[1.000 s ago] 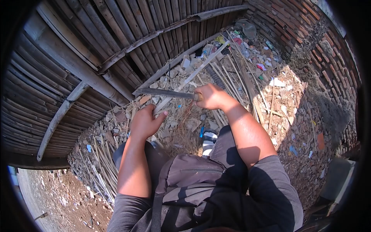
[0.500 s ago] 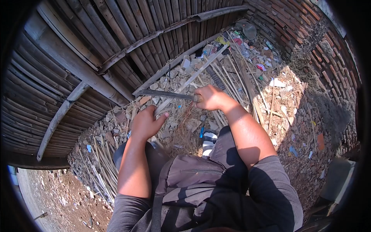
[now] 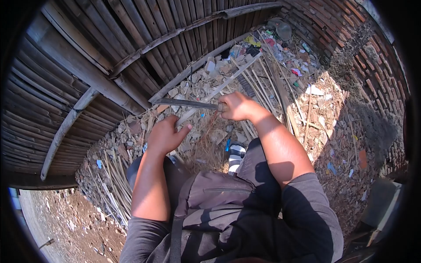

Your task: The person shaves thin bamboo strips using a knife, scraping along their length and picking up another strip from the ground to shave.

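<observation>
A long machete with a dark blade and a short wooden handle is in my right hand, its fingers wrapped round the handle. The blade points left and lies across a long pale bamboo strip. My left hand is closed round the near end of that strip, thumb on the right side. The strip runs from there up and to the right over the rubble. Whether the blade touches the strip cannot be made out.
A bamboo wall rises at the left and back, a brick wall at the right. Split bamboo sticks lie at left, more sticks at right. Rubble and litter cover the ground. My sandalled foot is below.
My right hand and the machete have shifted slightly up and to the left. The left hand still grips the strip. The whole view has moved a little.
</observation>
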Demonstrator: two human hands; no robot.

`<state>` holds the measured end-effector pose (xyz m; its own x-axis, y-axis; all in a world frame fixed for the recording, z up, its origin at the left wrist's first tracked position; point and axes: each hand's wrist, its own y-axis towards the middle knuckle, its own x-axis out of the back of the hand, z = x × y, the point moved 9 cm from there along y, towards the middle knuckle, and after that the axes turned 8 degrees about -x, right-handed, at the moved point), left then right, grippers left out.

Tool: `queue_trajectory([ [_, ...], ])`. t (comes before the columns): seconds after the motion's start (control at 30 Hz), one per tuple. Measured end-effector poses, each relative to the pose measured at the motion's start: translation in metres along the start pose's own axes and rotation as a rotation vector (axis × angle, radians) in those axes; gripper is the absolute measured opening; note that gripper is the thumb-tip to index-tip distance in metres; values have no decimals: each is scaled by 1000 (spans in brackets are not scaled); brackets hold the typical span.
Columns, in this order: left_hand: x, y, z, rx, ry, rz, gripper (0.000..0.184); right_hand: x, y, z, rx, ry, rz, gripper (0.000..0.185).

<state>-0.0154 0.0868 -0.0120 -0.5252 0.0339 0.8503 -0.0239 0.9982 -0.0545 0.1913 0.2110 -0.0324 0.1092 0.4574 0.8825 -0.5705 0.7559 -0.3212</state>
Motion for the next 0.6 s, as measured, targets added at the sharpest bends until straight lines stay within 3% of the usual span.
queue_trajectory([
  [0.6,-13,-1,-12,3,-24,138,59,-16,11,-2,48,8,-34,51],
])
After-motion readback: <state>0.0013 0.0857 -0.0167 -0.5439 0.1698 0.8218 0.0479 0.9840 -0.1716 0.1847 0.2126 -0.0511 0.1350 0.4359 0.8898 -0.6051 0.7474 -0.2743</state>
